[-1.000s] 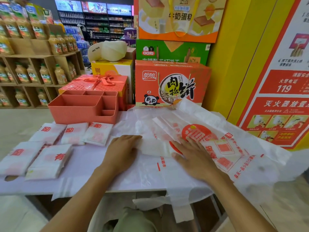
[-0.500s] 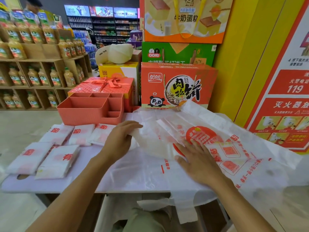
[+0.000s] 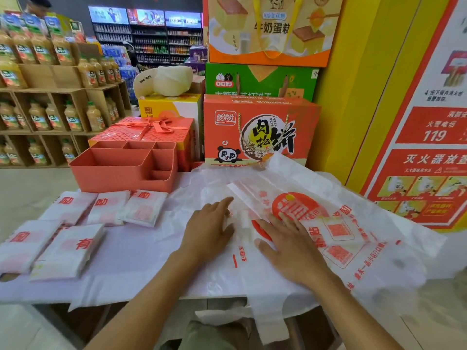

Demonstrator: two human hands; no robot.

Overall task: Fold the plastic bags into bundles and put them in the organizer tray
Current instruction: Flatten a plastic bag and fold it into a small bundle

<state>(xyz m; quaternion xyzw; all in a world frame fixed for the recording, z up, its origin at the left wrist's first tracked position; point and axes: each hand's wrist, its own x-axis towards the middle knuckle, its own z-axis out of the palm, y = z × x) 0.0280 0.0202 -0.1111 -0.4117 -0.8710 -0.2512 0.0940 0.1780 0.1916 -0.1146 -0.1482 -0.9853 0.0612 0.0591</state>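
Seen from the head: pressing flat on the plastic bag [image 3: 353, 248] at the middle of the table [image 3: 141, 253], left hand [image 3: 207, 231] at nine o'clock of the fold, right hand [image 3: 290, 248] at three o'clock, fingers spread, pinching nothing. At nine o'clock, five folded bundles [image 3: 68, 251]; up at ten o'clock, the organizer tray [image 3: 121, 178], none seen inside. Might slide or pop open, being thin and slippery, if pressed too softly.
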